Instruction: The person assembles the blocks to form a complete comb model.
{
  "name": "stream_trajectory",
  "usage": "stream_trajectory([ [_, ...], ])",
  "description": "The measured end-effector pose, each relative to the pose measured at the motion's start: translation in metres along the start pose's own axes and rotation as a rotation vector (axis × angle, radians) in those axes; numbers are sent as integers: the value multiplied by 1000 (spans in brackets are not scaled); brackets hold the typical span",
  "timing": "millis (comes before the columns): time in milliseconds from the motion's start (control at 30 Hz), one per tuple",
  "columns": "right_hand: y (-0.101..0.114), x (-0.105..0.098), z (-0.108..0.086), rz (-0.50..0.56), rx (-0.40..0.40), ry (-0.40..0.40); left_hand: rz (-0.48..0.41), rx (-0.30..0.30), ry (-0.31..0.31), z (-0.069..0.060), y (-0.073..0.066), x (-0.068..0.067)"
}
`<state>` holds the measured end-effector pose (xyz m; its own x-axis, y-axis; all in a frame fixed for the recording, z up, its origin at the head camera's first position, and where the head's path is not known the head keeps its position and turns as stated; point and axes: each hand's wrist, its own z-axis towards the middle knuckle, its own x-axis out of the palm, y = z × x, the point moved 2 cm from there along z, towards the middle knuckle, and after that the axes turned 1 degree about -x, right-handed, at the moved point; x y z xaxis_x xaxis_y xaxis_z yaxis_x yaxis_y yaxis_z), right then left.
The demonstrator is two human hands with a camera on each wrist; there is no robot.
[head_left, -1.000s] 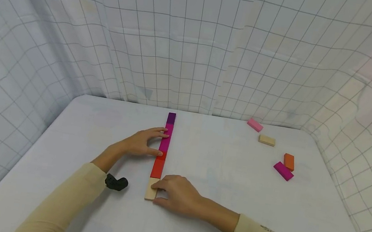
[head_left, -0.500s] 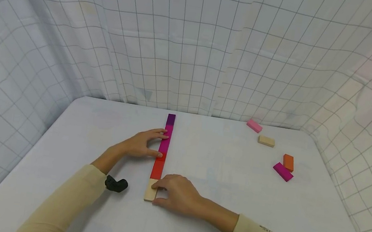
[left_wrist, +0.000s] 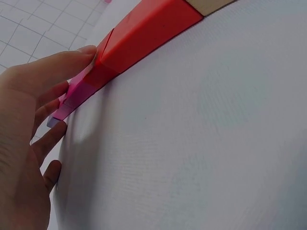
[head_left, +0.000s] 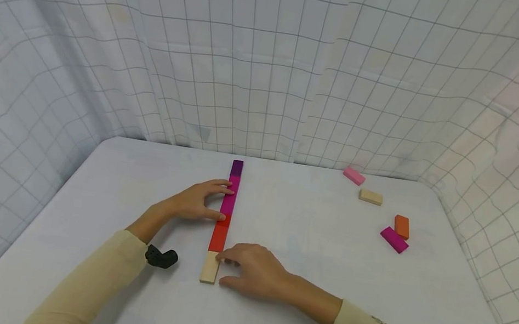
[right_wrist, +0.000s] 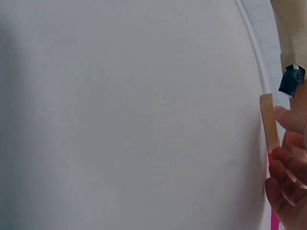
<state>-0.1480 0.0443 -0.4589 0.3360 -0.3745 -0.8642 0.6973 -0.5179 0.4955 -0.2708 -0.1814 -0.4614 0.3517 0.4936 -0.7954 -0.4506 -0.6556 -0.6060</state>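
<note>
A straight row of blocks runs from the table's back toward the front: dark purple (head_left: 237,168), magenta (head_left: 228,203), red (head_left: 218,239), then a plain wooden block (head_left: 209,268) at the near end. From the left side, my left hand (head_left: 195,200) rests its thumb on the red part and its fingertips on the magenta part. In the left wrist view, the thumb (left_wrist: 72,60) touches the red block's edge while some fingers hang beside the row. My right hand (head_left: 258,272) is right of the wooden block, its index fingertip at the block's edge and its thumb apart from it.
Loose blocks lie at the right: pink (head_left: 354,176), plain wood (head_left: 371,197), orange (head_left: 402,227) and magenta (head_left: 394,239). A white gridded curtain (head_left: 273,64) surrounds the white table (head_left: 309,235). Black devices (head_left: 161,257) are worn at both wrists.
My right hand has drawn slightly right, its thumb coming away from the wooden block. The left hand and the row have not visibly moved.
</note>
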Motion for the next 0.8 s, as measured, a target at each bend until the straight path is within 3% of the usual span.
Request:
stream_trajectory([
  [233, -23, -26, -15, 85, 76, -41, -4, -3, -11, 3, -1, -2],
  [400, -45, -53, -31, 158, 77, -106, 11, 12, -82, 9, 0, -6],
  [600, -81, -84, -54, 161, 47, -191, -22, 26, -218, 24, 10, -10],
  [800, -112, -113, -81, 153, 123, -276, -59, -18, -232, 42, 17, -8],
])
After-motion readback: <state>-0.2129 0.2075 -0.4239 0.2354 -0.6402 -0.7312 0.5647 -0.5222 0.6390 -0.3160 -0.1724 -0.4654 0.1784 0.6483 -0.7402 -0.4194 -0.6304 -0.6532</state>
